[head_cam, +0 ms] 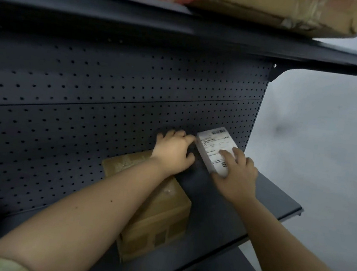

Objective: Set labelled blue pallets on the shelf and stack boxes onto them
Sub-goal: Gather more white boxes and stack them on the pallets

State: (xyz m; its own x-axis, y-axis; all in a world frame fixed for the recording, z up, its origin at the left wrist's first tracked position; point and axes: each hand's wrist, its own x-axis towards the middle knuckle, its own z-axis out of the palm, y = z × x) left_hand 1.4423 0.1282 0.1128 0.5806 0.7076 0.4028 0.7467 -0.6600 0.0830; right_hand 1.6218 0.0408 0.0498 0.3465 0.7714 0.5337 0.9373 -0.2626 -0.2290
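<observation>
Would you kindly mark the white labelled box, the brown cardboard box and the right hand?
white labelled box [211,145]: head view, printed label.
brown cardboard box [172,194]: head view, top face.
right hand [238,176]: head view, back of hand.

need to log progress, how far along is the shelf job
Done: one brown cardboard box lies on the shelf. In hand: the right hand holds a white labelled box by the pegboard, left hand beside it. Left: no blue pallet shows, so pallets and stacking remain.
</observation>
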